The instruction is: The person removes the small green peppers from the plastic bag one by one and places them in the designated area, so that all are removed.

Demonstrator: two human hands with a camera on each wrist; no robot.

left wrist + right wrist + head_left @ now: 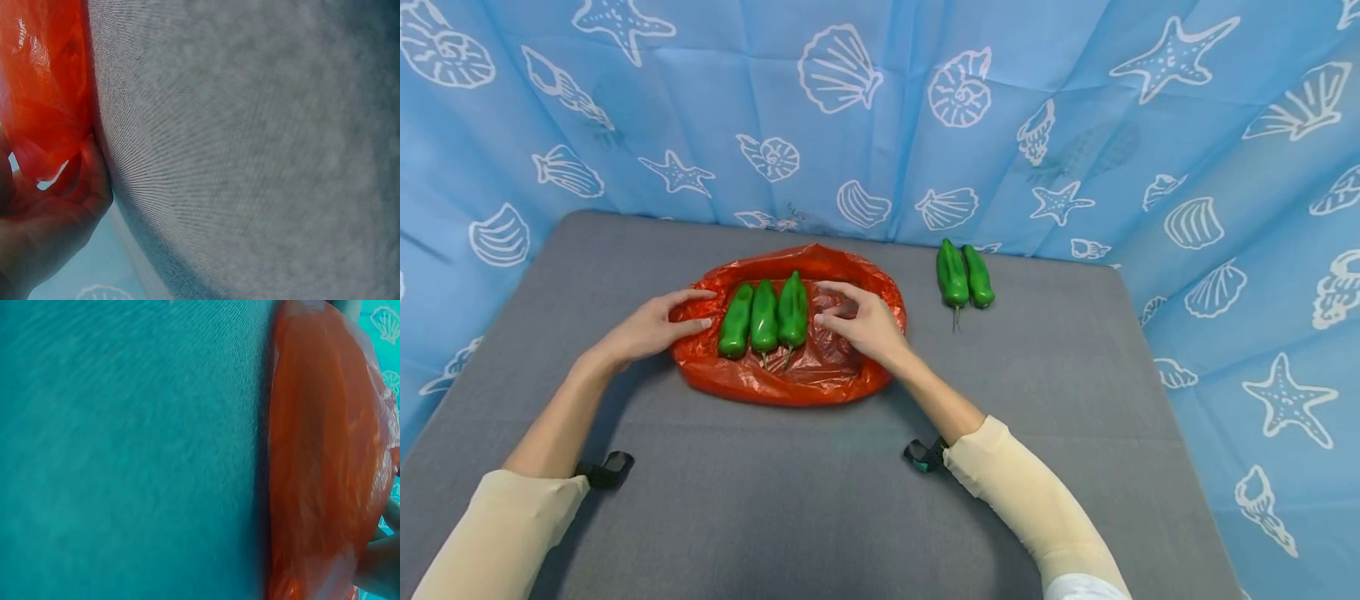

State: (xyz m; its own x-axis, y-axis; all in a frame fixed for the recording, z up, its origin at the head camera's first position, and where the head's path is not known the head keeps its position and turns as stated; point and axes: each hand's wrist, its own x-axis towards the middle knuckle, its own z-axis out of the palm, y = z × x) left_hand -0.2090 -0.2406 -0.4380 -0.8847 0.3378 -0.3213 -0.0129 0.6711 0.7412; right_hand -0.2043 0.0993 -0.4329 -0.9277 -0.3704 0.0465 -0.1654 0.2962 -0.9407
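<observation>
A blue shell-print curtain (857,137) hangs beyond the grey tabletop (775,500). Toward eleven o'clock, as the person faces it, the red plastic bag (790,395) lies opened out. The left hand (655,327) rests at its nine-o'clock edge, grip spread; the right hand (871,327) reaches in over three o'clock, grip wide and empty. Three green peppers (764,317) lie inside, nearer nine; two loose peppers (953,275) sit toward one o'clock. I'd worry that a hard tug on such limp plastic could tear it or tumble the row.

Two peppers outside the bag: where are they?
In the head view, those peppers lie right of the red bag, near the far edge of the table.
</observation>
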